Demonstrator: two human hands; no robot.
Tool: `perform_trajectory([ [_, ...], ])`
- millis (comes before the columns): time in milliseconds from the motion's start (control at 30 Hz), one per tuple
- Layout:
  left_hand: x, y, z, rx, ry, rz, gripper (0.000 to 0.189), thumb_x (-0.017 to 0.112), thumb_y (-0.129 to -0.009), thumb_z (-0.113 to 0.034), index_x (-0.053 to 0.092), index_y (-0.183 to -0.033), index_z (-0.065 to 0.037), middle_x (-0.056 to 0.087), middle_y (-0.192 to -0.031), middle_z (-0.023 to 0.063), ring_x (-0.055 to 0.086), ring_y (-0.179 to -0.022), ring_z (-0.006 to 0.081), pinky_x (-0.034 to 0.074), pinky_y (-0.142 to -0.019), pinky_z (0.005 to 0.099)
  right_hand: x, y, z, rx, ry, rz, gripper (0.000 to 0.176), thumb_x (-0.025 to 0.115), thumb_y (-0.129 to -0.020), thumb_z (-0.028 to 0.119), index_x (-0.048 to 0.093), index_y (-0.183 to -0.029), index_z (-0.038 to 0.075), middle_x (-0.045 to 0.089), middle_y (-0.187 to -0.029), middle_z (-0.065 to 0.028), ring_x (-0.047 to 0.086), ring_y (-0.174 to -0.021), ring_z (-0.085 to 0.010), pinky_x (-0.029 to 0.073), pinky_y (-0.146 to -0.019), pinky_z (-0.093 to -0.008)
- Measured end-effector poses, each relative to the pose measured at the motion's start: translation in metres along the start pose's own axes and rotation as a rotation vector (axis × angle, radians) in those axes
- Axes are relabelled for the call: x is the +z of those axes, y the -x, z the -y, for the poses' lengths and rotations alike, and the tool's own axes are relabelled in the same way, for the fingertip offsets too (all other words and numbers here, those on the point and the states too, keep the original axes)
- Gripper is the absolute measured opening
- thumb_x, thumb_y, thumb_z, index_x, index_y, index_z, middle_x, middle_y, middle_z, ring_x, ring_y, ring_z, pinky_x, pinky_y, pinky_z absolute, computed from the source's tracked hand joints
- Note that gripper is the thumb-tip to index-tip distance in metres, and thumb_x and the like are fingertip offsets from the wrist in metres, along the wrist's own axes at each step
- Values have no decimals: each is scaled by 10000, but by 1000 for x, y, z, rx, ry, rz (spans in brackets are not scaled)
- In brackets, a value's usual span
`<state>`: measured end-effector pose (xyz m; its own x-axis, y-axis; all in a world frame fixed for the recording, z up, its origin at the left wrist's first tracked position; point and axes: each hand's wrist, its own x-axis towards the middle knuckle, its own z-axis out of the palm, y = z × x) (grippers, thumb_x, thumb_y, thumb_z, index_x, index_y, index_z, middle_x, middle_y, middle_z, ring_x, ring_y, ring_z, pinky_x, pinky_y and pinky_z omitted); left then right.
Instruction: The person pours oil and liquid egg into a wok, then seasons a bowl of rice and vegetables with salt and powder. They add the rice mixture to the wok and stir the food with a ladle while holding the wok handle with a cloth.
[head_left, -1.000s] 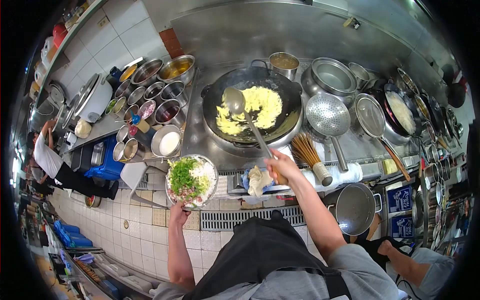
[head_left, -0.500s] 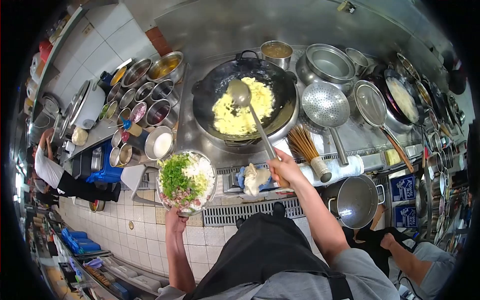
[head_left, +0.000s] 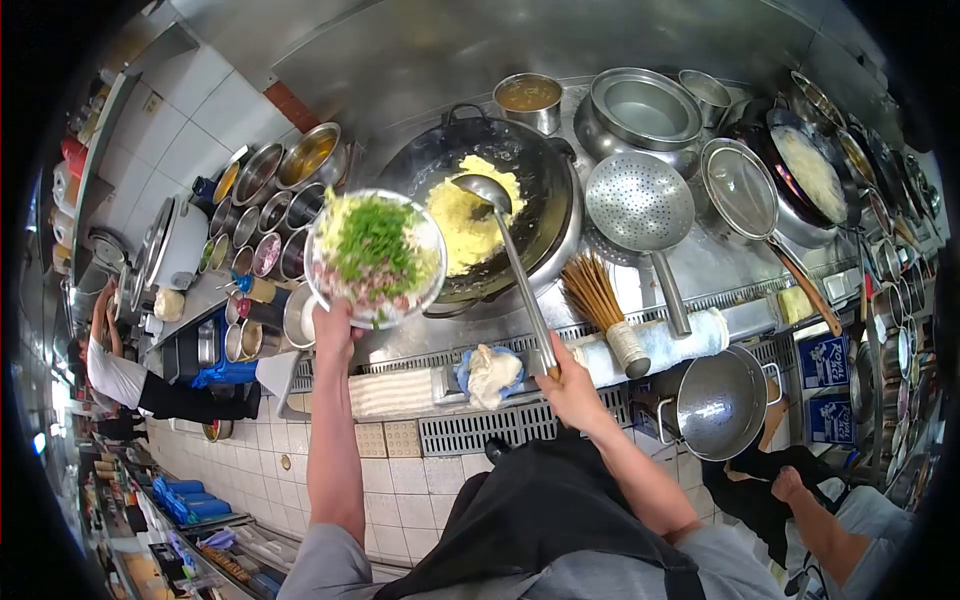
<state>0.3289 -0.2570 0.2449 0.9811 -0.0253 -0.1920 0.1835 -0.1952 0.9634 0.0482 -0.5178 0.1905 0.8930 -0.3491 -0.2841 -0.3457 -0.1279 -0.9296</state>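
Now my left hand (head_left: 335,325) holds the heaped plate (head_left: 313,275) by its near rim, at the left edge of the wok (head_left: 548,190); my right hand (head_left: 572,385) grips the ladle (head_left: 520,280), bowl over the egg (head_left: 458,228); best tip slowly toward the middle, I think, ladle ready.

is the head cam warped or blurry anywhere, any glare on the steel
Head view: strong fisheye bows the counter edge, black vignette rings the frame; soft glare on the steel backsplash; the bowl of rice and greens in the left hand and the ladle in the right hand look fairly sharp; frame edges smear.
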Motion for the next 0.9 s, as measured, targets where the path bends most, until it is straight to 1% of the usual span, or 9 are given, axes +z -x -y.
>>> perform_trajectory([
  [67,25,-29,-14,81,-109,26,200,472,-804,-65,534,-937,71,559,-632,135,585,-489,246,432,-390,363,-4,14,-29,-119,-54,-32,703,561,-851,45,233,-1472,79,569,-720,-86,520,-580,-167,435,-583,-285],
  [133,56,-54,-25,650,-572,-159,358,469,-820,-95,500,-1120,97,621,-713,237,648,-662,384,510,-592,478,-19,25,-15,2,-153,0,714,559,-870,41,214,-1490,126,476,-634,-15,413,-476,-86,375,-466,-240],
  [300,155,-82,-23,511,-1099,-201,514,447,-859,-98,335,-1342,38,619,-925,327,619,-875,470,487,-788,524,-35,28,-29,-137,0,-37,706,559,-884,65,210,-1494,138,433,-619,5,371,-485,-82,364,-464,-249],
  [433,151,-92,-57,559,-1185,-198,542,473,-854,-90,318,-1357,38,598,-980,312,611,-870,478,490,-790,519,-42,26,-32,104,-127,90,688,527,-886,69,185,-1483,74,618,-813,-158,522,-669,-173,454,-694,-289],
  [500,147,-67,-83,591,-1127,-260,551,467,-854,-88,310,-1367,38,588,-1001,319,604,-893,474,484,-806,514,-42,21,-44,8,-209,-16,696,540,-896,55,199,-1497,141,468,-611,5,396,-435,-78,359,-413,-250],
  [667,155,4,-94,825,-856,-352,579,452,-859,-95,285,-1396,39,546,-1063,330,576,-955,456,460,-851,500,-64,19,-19,90,-425,9,748,586,-870,2,199,-1496,138,493,-612,10,408,-430,-61,347,-379,-228],
  [700,162,-3,-67,1093,-798,-382,600,456,-811,-10,304,-1388,55,545,-1168,320,545,-1053,460,428,-911,465,-68,20,-12,87,-417,23,748,586,-870,2,199,-1496,138,493,-612,10,408,-430,-61,347,-379,-228],
  [733,169,5,-46,621,-909,-175,603,470,-815,-30,307,-1391,45,551,-1163,310,542,-1053,467,432,-901,473,-75,21,-3,21,-345,-18,731,589,-878,8,202,-1491,101,519,-679,15,405,-480,-42,353,-412,-216],
  [900,132,7,-44,566,-792,-224,607,493,-847,-81,280,-1404,31,586,-1022,295,582,-919,463,455,-825,495,-109,50,106,-171,-260,-104,635,509,-936,56,189,-1484,44,473,-620,33,401,-459,-39,348,-409,-207],
])
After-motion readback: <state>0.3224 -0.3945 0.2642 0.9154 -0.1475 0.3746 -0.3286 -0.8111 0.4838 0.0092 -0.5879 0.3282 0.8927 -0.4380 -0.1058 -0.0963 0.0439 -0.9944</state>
